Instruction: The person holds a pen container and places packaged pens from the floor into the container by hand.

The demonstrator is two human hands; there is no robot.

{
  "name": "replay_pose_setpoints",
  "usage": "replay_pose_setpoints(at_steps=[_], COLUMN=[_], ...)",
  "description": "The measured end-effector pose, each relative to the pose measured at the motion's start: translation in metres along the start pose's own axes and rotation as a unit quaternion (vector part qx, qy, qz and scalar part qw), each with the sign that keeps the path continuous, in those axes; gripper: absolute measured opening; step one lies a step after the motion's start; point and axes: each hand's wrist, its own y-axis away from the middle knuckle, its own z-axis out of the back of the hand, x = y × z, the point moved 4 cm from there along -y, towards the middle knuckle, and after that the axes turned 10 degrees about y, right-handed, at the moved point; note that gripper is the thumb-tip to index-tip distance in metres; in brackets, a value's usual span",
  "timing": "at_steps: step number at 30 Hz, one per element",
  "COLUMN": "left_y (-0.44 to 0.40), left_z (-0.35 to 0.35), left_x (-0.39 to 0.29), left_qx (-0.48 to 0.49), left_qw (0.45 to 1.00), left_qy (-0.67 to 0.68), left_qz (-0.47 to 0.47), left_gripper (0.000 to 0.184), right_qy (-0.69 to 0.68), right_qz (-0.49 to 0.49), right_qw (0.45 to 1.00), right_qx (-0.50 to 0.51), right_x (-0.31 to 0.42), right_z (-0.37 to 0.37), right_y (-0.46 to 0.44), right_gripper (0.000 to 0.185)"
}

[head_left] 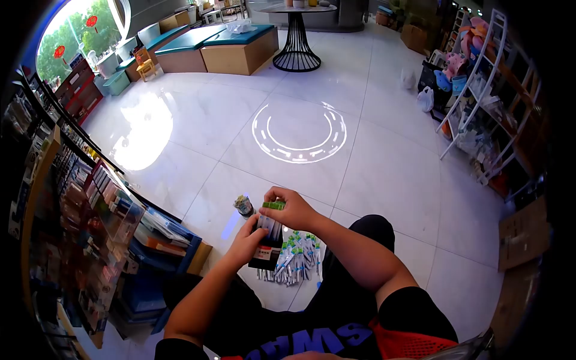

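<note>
Black shirt (pixel 324 339), hands (pixel 245 243) (pixel 293 210) around dark box (pixel 263 259) and green packet (pixel 274 205), white-tiled room floor (pixel 396 174).

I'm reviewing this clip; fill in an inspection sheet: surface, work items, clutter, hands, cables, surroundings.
Surface: pale tiled floor, glossy, with bright light patches.
Job's things: dark box holding slim packets; loose pile of slim packets, many green-ended, on the floor between the knees.
Clutter: small container beyond the box, contents unclear; crowded shelves at left.
Hands: left grips the box; right pinches something green at its top.
Cables: nothing seen.
Surroundings: round table, teal-topped benches, loaded rack.
</note>
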Motion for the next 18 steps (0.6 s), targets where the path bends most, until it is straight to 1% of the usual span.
replay_pose_setpoints(at_steps=[3,4,7,8,11,12,15,18], left_y=[-0.003,-0.006,-0.014,-0.015,-0.021,-0.024,-0.031,-0.037], left_z=[-0.005,-0.005,-0.004,-0.005,-0.002,0.000,0.009,0.012], left_x=[-0.008,-0.010,-0.011,-0.013,-0.009,-0.006,-0.002,-0.004], left_qx=[-0.004,-0.001,-0.008,-0.015,-0.028,-0.037,-0.027,-0.017], left_qw=[1.000,1.000,1.000,0.999,0.997,0.996,0.997,0.996], left_qy=[0.022,0.029,0.018,0.021,0.068,0.077,0.067,0.076], left_qz=[-0.004,-0.009,-0.021,-0.026,-0.014,-0.019,-0.035,-0.048], left_gripper=[0.040,0.039,0.035,0.030,0.026,0.024,0.023,0.022], right_qy=[-0.034,-0.080,-0.081,-0.114,-0.265,-0.285,-0.287,-0.239], right_qz=[-0.043,-0.059,-0.030,-0.039,-0.079,-0.081,-0.090,-0.105], right_qw=[0.998,0.995,0.994,0.992,0.959,0.954,0.953,0.965], right_qx=[-0.010,-0.011,-0.064,-0.048,-0.056,-0.046,-0.021,-0.004], right_x=[-0.002,-0.007,-0.026,-0.031,-0.019,-0.018,-0.027,-0.026], right_z=[0.004,0.003,0.000,-0.003,-0.004,-0.005,-0.013,-0.018], right_y=[-0.002,-0.004,-0.011,-0.013,-0.009,-0.010,-0.013,-0.015], right_gripper=[0.028,0.028,0.030,0.042,0.055,0.064,0.060,0.054])
